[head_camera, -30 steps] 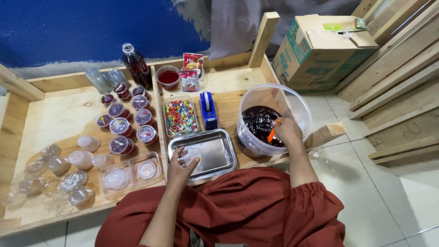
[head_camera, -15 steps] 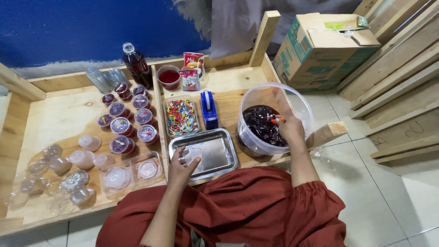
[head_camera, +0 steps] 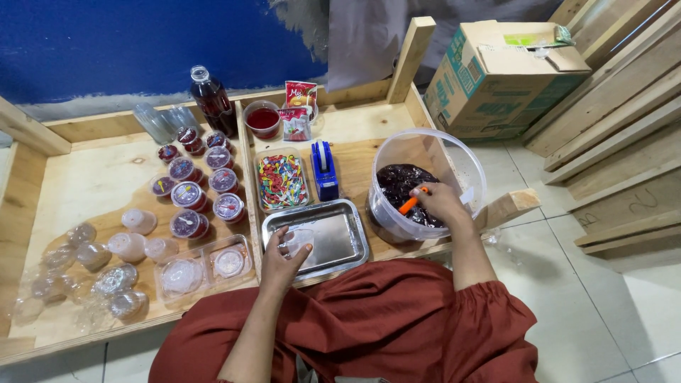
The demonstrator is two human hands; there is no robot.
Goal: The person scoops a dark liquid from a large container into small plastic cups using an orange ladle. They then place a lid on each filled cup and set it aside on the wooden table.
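Since the earlier frame, the right hand (head_camera: 441, 202) sits deeper in the clear tub (head_camera: 464, 167), fingers clamped on an orange-handled spoon (head_camera: 412, 204) in dark jelly. Left hand (head_camera: 286, 255) grips a small clear cup (head_camera: 298, 240) over the steel tray (head_camera: 340, 237) at the bench's front edge, catching drips.

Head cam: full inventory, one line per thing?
Tub: 1, clear, dark jelly inside, right.
Tray: 1, steel, front centre.
Filled cups: about ten, purple, lidded, left of centre.
Empty cups: several, clear, far left.
Bottle: 1, dark red, back.
Sweets box: 1, multicoloured, centre.
Tape dispenser: 1, blue, centre.
Carton: 1, brown, back right.
Left hand: holds clear cup over tray.
Right hand: holds orange spoon in tub.
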